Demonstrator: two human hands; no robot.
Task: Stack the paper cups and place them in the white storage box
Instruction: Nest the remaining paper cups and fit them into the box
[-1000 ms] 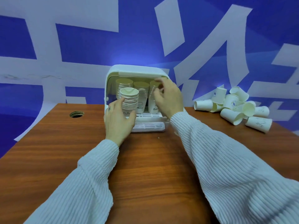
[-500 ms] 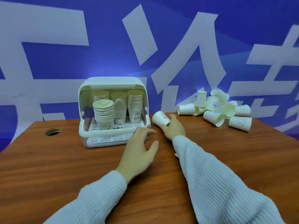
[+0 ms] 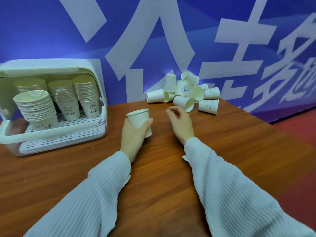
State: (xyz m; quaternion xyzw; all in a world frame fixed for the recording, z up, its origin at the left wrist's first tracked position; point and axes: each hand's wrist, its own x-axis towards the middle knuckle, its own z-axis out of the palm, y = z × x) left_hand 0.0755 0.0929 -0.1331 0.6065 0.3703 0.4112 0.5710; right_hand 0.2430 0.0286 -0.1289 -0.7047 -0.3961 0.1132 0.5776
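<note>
A: Sleeves (image 3: 95,190) of ribbed white fabric filled the bottom of the frame, one on each forearm, both above the wooden table (image 3: 162,168). What was the status of the hands?

B: The left hand (image 3: 132,133), at frame centre, grasped a single paper cup (image 3: 139,118); fingers and thumb were curled round its wall, rim upward and tilted slightly. The right hand (image 3: 181,123), just right of centre, held nothing. Its fingers were loosely curled and released, apart from any cup.

A: Location of the remaining loose stock?

B: A pile of paper cups (image 3: 185,93) lay beyond the right hand, at the far table edge against the blue banner (image 3: 51,23), in the upper middle of the frame. Most lay on their sides; a few leaned on one another.

A: And the storage unit?

B: The white storage box (image 3: 100,106) stood at the left of the frame, front open. Four cup stacks stood on its slotted rack: a front stack marked "Hi" (image 3: 36,106), one marked "HELLO" (image 3: 65,100), one marked "Bear" (image 3: 87,95), and a rear stack (image 3: 30,85), partly hidden.
</note>
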